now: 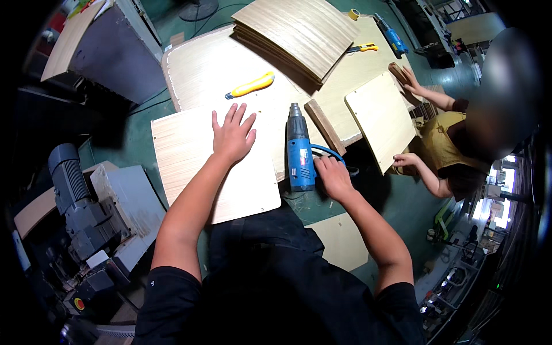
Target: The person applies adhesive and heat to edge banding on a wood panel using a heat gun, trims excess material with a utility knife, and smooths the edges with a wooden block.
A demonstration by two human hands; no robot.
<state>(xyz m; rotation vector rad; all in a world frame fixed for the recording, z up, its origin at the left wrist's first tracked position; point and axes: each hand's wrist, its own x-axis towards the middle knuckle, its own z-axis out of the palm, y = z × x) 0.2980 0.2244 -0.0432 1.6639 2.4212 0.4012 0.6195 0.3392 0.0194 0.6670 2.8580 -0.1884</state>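
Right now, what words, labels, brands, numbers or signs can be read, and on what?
None legible.
Blue heat gun beside the right hand: small label, too small to read.
Left dark sleeve: tiny pale mark, unreadable.
Yellow cutter: no readable text.

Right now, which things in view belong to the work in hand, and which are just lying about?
Seemingly in use:
light wooden panel, under the left hand
blue heat gun, at the right hand

Seemingly lying about:
near yellow cutter
far yellow cutter
tape roll
far blue tool
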